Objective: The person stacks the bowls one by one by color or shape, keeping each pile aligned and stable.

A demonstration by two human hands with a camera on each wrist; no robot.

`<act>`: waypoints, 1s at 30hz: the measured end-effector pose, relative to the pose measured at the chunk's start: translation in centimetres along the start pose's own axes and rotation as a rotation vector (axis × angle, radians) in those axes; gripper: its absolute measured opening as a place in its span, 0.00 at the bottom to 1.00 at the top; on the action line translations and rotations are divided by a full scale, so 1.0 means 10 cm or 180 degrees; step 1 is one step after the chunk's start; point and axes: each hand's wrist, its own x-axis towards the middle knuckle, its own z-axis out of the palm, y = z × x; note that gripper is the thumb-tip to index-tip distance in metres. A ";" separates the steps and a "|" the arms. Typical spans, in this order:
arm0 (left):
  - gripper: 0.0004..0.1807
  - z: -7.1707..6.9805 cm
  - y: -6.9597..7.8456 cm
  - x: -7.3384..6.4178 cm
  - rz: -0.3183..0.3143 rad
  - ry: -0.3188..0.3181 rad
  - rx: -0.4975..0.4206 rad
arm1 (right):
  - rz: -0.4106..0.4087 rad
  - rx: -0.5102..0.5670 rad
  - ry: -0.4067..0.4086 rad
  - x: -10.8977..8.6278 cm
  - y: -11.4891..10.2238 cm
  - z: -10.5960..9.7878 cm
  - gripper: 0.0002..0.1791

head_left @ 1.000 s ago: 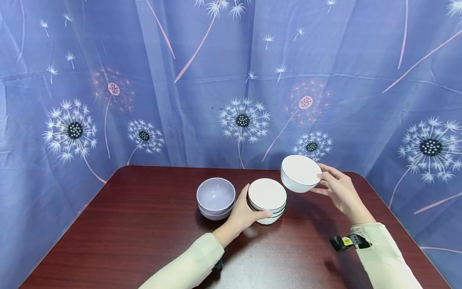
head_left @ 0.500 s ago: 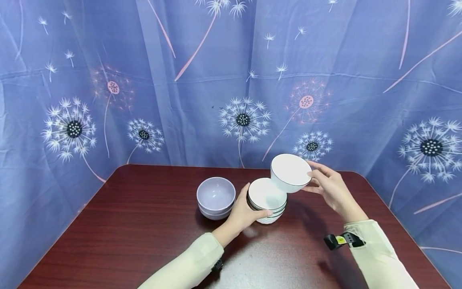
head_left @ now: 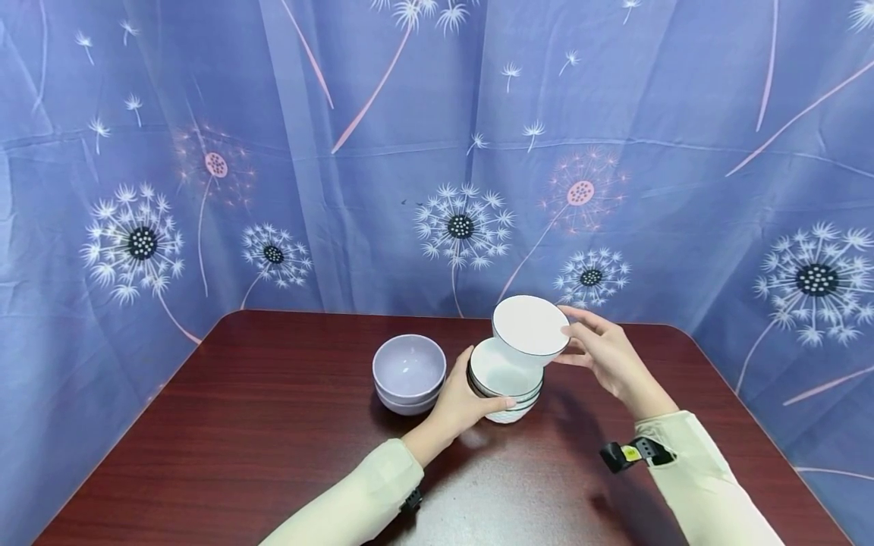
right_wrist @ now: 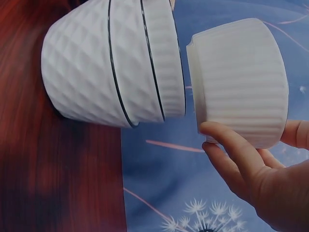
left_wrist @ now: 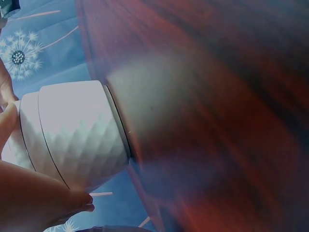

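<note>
A stack of white bowls (head_left: 504, 413) with dark rims stands on the table, its lower bowls patterned with diamonds. My left hand (head_left: 459, 402) grips the stack from the left, thumb along the front and fingers round the back. My right hand (head_left: 608, 356) holds another white bowl (head_left: 531, 326) by its right side, slightly tilted above the stack. In the right wrist view this ribbed bowl (right_wrist: 241, 82) shows a gap from the top of the stack (right_wrist: 116, 63). Fingers (right_wrist: 236, 150) reach its foot while the thumb is up by the rim. The left wrist view shows the stack (left_wrist: 82, 130) sideways.
Two nested lavender bowls (head_left: 408, 371) stand just left of the left hand. The dark red wooden table (head_left: 239, 425) ends at a blue dandelion-print curtain (head_left: 369, 189) behind. A black wrist camera (head_left: 617, 457) sits at the right sleeve.
My right hand has carried its white bowl leftward, from beside the stack to over its upper right part. The left hand and the stack have stayed in place.
</note>
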 end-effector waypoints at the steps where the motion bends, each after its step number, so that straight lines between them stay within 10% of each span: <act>1: 0.59 0.00 0.00 0.00 0.0005 -0.0001 -0.0004 | 0.0001 0.0003 -0.0019 0.00 0.00 0.01 0.30; 30: 0.58 0.00 -0.01 0.01 0.0069 0.0018 0.0128 | 0.0070 -0.0076 -0.0231 -0.04 0.06 0.30 0.30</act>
